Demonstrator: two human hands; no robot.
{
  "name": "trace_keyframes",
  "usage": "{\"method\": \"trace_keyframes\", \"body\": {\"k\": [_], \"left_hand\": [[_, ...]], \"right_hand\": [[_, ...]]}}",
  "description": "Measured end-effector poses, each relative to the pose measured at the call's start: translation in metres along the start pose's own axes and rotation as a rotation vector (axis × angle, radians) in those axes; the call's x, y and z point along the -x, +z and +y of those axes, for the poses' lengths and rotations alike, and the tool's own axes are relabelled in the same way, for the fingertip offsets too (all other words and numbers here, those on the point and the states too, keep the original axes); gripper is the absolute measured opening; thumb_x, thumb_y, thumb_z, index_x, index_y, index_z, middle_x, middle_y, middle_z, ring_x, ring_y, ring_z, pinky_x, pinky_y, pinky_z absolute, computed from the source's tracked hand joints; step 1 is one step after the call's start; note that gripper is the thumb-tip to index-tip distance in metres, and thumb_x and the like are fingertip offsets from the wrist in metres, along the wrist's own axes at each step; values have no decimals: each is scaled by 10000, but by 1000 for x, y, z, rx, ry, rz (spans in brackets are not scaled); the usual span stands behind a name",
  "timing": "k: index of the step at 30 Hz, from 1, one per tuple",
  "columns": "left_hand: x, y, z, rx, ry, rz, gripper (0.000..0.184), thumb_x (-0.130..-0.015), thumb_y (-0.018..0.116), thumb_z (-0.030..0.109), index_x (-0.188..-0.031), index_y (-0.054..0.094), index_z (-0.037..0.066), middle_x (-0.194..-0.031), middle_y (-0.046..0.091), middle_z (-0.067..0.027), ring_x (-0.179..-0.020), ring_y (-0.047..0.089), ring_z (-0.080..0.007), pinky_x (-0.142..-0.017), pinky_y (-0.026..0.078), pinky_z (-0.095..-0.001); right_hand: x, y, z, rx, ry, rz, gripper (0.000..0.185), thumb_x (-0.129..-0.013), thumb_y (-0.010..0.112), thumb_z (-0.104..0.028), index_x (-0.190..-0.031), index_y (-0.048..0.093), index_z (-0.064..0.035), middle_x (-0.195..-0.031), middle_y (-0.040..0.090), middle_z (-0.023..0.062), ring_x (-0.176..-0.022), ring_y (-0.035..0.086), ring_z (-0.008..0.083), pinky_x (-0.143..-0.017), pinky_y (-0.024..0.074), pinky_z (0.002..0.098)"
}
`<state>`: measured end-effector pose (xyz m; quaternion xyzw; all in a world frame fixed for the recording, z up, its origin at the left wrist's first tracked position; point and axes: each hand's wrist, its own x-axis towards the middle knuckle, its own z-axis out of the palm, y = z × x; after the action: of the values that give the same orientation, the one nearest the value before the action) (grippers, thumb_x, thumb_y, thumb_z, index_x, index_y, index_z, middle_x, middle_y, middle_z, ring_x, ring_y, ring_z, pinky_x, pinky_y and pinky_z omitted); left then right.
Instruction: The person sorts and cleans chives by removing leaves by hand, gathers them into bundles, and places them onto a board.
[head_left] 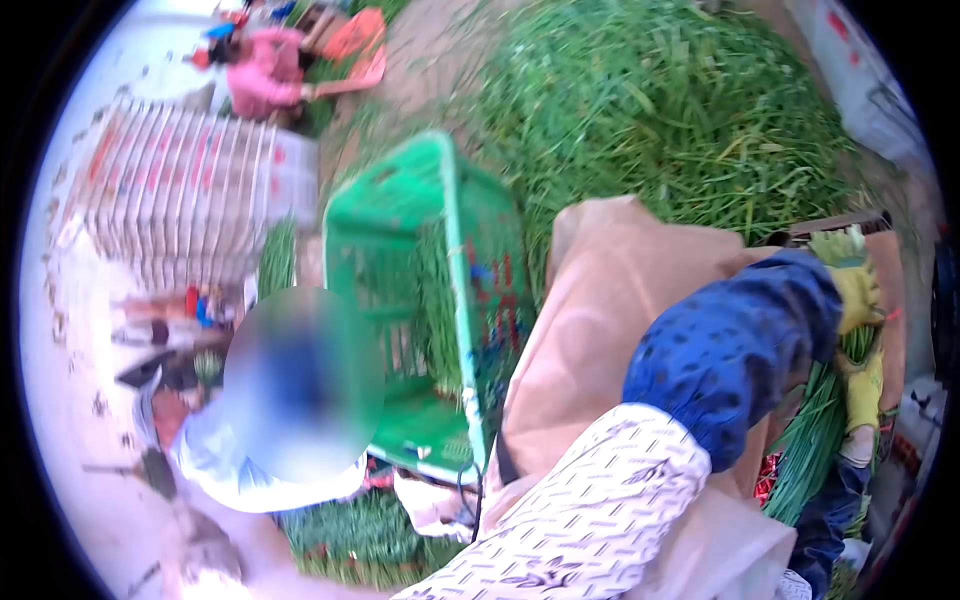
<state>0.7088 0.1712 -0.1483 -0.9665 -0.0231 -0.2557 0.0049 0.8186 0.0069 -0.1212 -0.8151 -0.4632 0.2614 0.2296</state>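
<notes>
Fingers [866, 284] of your gloved left hand [854, 296] and right hand [863, 398] wrap a bundle of chive-like greens [858, 343]; slackened grip could splay it.

The floor [420, 62] carries a loose heap of green leaves [660, 110] near the hands [856, 296]. Farther from them stand a green crate [450, 260] and a stack of pale crates [195, 190].
</notes>
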Motion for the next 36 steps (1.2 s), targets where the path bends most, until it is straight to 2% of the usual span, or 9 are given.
{"method": "trace_keyframes", "body": {"k": [7,9,14,17,19,23,25,32,36], "left_hand": [[55,-273,-22,231,-224,-335,468,-769,673,474,-1132,659,179,-1034,692,-47,-984,651,-242,-824,500,-390],[146,-341,-33,379,-385,-12,540,-774,670,473,-1158,652,95,-1061,682,-123,-1003,633,-315,-865,499,-412],[423,-430,16,692,-1654,336,417,-880,651,353,-1071,663,-18,-866,659,-71,-799,610,-117,-709,514,-272],[584,-419,89,746,-2484,-129,697,-804,652,582,-1159,611,-16,-817,642,-93,-749,624,-217,-682,523,-333],[632,-383,155,807,-2755,131,817,-757,659,657,-1197,573,-26,-984,664,-183,-871,647,-330,-679,543,-414],[624,-339,195,1076,-2659,-422,903,-678,661,739,-1119,605,-47,-997,654,-165,-732,639,-273,-647,522,-416],[626,-301,198,885,-2322,-867,1053,-659,658,749,-1340,482,-34,-1280,571,-216,-1214,525,-348,-1018,406,-386],[589,-184,215,198,-2628,-523,1047,-568,831,567,-1284,477,-111,-1247,577,-256,-1156,574,-339,-975,454,-382],[588,-209,214,718,-2566,-158,723,-681,805,414,-1164,592,-79,-1116,644,-244,-1015,643,-327,-899,499,-367]], "right_hand": [[-14,-2,18,31,-162,93,795,-796,723,-185,-1443,299,-3,-1344,466,256,-1176,523,346,-963,423,372],[-18,-5,20,-91,-209,83,778,-836,696,-183,-1458,270,10,-1412,417,214,-1192,509,281,-984,414,335],[-37,-53,34,-185,-69,-140,669,-912,610,-171,-1477,276,-40,-1494,302,195,-1265,449,256,-1032,388,319],[-71,-105,102,105,-316,-179,527,-956,519,-122,-1457,354,-122,-1523,225,196,-1317,389,281,-1054,375,336],[-68,-126,99,751,-767,92,489,-964,470,-78,-1435,405,-192,-1527,195,200,-1347,345,304,-1078,356,343],[-41,-129,19,621,-382,295,505,-956,515,-158,-1446,398,-186,-1513,240,195,-1330,368,286,-1081,343,347],[-22,-116,-36,426,-263,347,542,-946,552,-278,-1438,401,-107,-1492,302,187,-1324,373,271,-1086,325,350],[5,-96,-72,193,-142,291,521,-928,580,-285,-1359,484,-9,-1461,375,140,-1315,380,250,-1098,293,348],[13,-87,-87,228,-234,253,439,-927,581,-205,-1313,532,-1,-1428,424,133,-1311,392,236,-1102,287,338]]}}
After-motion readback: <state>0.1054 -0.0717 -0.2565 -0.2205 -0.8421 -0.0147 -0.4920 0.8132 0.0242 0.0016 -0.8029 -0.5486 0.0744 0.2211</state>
